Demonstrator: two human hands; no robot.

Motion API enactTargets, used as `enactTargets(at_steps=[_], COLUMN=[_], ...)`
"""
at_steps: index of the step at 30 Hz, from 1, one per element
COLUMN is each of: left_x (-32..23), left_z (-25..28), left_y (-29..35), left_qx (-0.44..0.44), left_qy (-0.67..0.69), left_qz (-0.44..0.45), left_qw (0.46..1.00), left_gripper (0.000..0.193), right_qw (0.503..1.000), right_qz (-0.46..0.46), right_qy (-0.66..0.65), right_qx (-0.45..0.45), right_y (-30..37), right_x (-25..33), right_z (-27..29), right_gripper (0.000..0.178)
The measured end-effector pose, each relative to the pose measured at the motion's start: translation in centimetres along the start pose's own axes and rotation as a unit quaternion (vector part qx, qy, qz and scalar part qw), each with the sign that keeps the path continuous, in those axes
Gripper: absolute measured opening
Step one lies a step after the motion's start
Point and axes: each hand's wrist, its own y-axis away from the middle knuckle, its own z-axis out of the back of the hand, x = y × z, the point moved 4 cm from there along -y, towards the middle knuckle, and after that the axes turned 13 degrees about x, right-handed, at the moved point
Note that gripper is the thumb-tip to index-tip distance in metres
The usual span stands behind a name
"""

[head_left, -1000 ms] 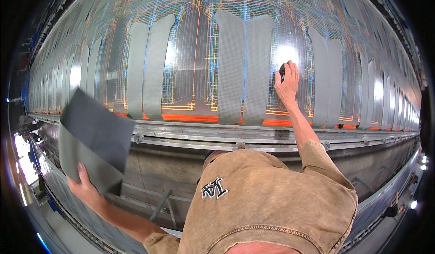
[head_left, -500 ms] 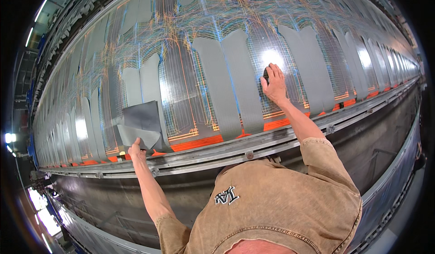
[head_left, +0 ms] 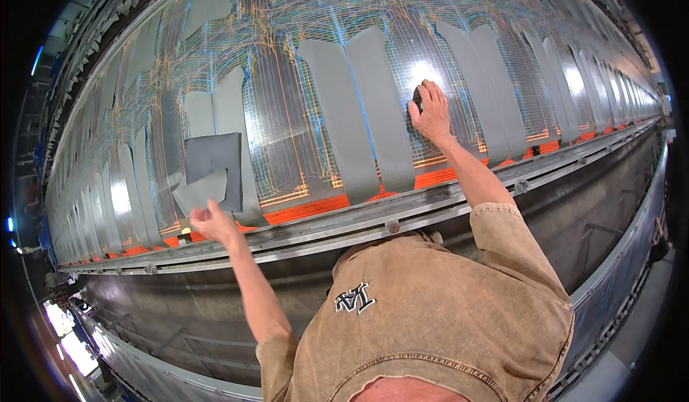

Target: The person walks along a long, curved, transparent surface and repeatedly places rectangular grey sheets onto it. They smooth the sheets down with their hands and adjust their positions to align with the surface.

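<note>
My left hand [head_left: 214,223] is blurred, with the fingers curled and the thumb up, just below a folded-over flap of light grey sheet [head_left: 202,191]. Whether it touches the flap cannot be made out. A dark grey rectangular piece [head_left: 214,154] lies flat behind the flap, over the upright grey strips. To the right, my right hand [head_left: 433,113] rests on the glossy surface, fingers curved over a small dark object [head_left: 417,100] between thumb and fingers. The hand mostly covers that object.
Long grey strips [head_left: 337,108] lie side by side along a dark glossy table [head_left: 276,122] marked with orange, blue and yellow lines. An orange-red band [head_left: 308,209] borders its near edge. A metal rail [head_left: 344,233] runs between the table and my body.
My left hand has drawn back slightly from the flap's edge, and the flap has shifted upward against the dark piece. My right hand stays on the dark object. The view has tilted a little.
</note>
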Motion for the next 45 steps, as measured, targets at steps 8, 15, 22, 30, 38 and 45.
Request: enactTargets(at_steps=[8,15,22,30,38,45], left_x=[-7.3,-7.4,-8.8,-9.3,-9.5,-10.4], left_z=[-11.8,-15.3,-16.7,-17.9,-17.7,-18.4], left_y=[23.8,28.5,29.3,29.6,28.9,28.3], left_qx=[0.536,0.447,0.410,0.389,0.366,0.498], left_qy=[0.232,0.233,0.087,0.130,0.066,0.047], left_qz=[0.284,0.331,0.265,0.326,0.267,0.325], left_qw=[0.760,0.798,0.868,0.852,0.889,0.803], left_gripper=[0.020,0.020,0.025,0.027,0.029,0.027], right_qw=[1.000,0.992,0.950,0.887,0.860,0.866], right_qz=[0.022,0.032,0.007,-0.055,-0.087,-0.096], right_qy=[-0.012,-0.119,-0.253,-0.450,-0.484,-0.458], right_qx=[0.007,0.015,0.182,0.091,0.133,0.178], right_y=[-0.1,0.6,-0.4,-1.4,2.9,2.0], right_x=[-0.4,-1.0,-2.4,-4.1,-3.9,-2.6], right_z=[-0.2,-0.1,2.0,7.2,5.8,7.0], right_gripper=[0.049,0.049,0.060,0.046,0.026,0.026])
